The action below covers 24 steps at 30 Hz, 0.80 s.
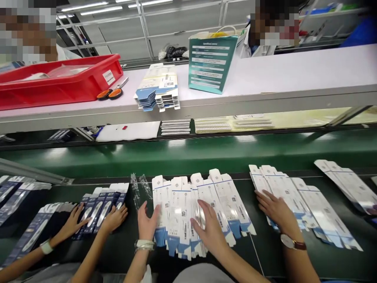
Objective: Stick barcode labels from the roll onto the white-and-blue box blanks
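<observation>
Flattened white-and-blue cartons [179, 212] lie fanned in an overlapping pile on the dark work surface before me. My left hand [148, 220], with bangles at the wrist, is at the pile's left edge, thumb and fingers apart. Over the middle of the pile, my right hand [210, 226] has its fingers spread and touches the cartons near some that stand closely packed on edge. Neither hand has closed around a carton. Crumpled clear plastic [138, 190] lies just beyond my left hand.
A co-worker's hand [275, 210] with a watch rests on cartons to the right. Another person's hands [113, 218] touch dark blue boxes [98, 208] at left. Above, a shelf [279, 78] carries a red bin [73, 86], scissors [110, 93], stacked cartons [159, 86] and a teal box [210, 63].
</observation>
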Available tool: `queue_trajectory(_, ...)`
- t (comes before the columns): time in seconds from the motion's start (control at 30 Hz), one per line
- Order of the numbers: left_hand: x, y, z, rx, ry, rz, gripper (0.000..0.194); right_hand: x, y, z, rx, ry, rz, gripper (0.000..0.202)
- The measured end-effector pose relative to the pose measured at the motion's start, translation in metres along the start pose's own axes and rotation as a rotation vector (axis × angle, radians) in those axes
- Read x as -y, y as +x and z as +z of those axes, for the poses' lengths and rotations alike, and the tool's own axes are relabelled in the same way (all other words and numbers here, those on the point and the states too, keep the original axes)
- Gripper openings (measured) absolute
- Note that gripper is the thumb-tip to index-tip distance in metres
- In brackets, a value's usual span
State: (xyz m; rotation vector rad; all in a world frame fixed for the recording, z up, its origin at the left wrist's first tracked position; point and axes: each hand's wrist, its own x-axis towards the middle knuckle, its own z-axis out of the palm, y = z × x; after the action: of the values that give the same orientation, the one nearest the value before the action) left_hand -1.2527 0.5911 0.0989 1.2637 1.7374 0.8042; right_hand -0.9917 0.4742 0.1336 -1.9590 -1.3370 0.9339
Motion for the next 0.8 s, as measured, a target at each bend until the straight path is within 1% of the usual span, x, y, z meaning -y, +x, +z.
queue_trajectory(0.07, -0.009, -0.021, 0.024, 0.044, 0.074, 0.022, 0.046, 0.010, -0.003, 0.015, 0.057, 0.031, 0.089, 0.067)
queue_trajectory(0.17, -0.018, -0.040, 0.047, 0.197, 0.153, 0.051, 0.059, 0.013, 0.002, 0.031, 0.055, 0.033, 0.199, 0.079)
queue_trajectory(0.23, -0.020, -0.044, 0.055, 0.261, 0.199, 0.041, 0.068, 0.012, 0.006, 0.036, 0.033, 0.032, 0.217, 0.078)
queue_trajectory(0.33, -0.022, -0.040, 0.060, 0.295, 0.256, 0.004, 0.076, 0.011, 0.011, 0.037, -0.002, 0.029, 0.222, 0.076)
queue_trajectory(0.43, -0.025, -0.032, 0.058, 0.335, 0.276, -0.009, 0.070, 0.012, 0.012, 0.038, -0.040, 0.025, 0.220, 0.073)
queue_trajectory(0.57, -0.026, -0.025, 0.055, 0.373, 0.271, -0.010, 0.049, 0.011, 0.010, 0.040, -0.107, 0.014, 0.203, 0.068)
queue_trajectory(0.67, -0.023, -0.023, 0.048, 0.359, 0.260, 0.000, 0.034, 0.007, 0.006, 0.039, -0.176, -0.014, 0.178, 0.060)
queue_trajectory(0.73, -0.022, -0.020, 0.032, 0.321, 0.237, 0.002, 0.031, 0.004, 0.002, 0.036, -0.223, -0.041, 0.156, 0.054)
queue_trajectory(0.8, -0.024, -0.015, 0.003, 0.264, 0.197, -0.007, 0.031, 0.000, -0.004, 0.034, -0.277, -0.073, 0.135, 0.050)
